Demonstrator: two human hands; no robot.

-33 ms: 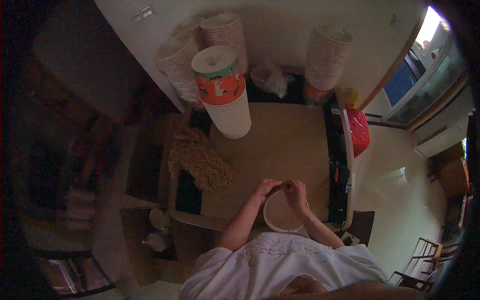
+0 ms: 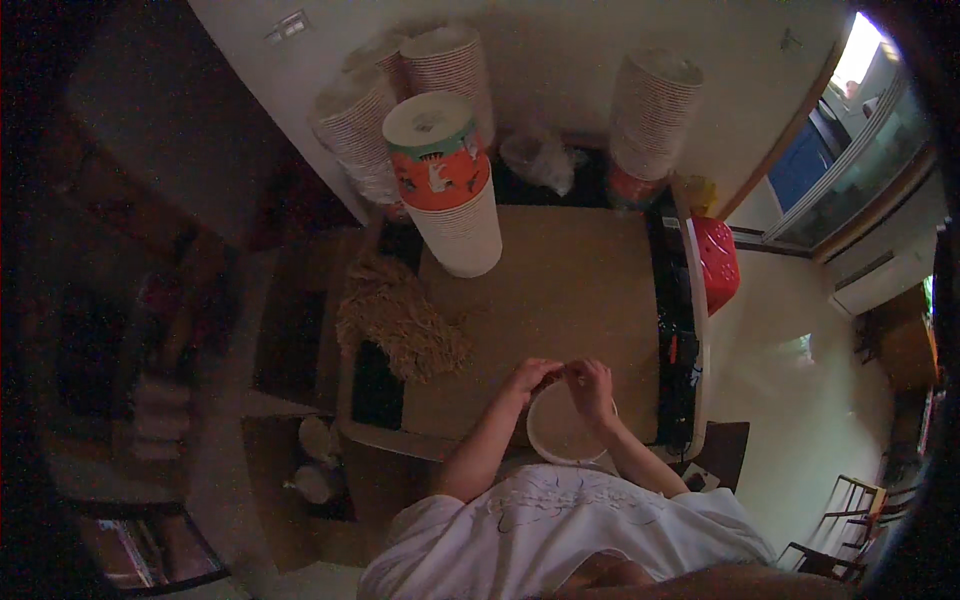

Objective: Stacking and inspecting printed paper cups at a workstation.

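Observation:
Both hands meet at the far rim of a white round paper bucket (image 2: pixel 566 430), which stands close against my body at the table's front edge. My left hand (image 2: pixel 537 377) has its fingers bent and pinched at the rim. My right hand (image 2: pixel 590 382) comes over the bucket's right side, fingertips pinched together close to the left ones. Whatever lies between the fingertips is too small and dim to make out. Left of the hands, a tangled heap of tan strands (image 2: pixel 400 320) spreads over the table. Behind it rises a stack of nested paper buckets (image 2: pixel 455 230), the top one orange and green.
More bucket stacks (image 2: pixel 355 120) stand against the wall at the back left, another stack (image 2: pixel 655 115) at the back right. A crumpled clear plastic bag (image 2: pixel 545 160) lies between them. Brown cardboard (image 2: pixel 560 290) covers the tabletop. Beyond its right edge is a red basket (image 2: pixel 714 262).

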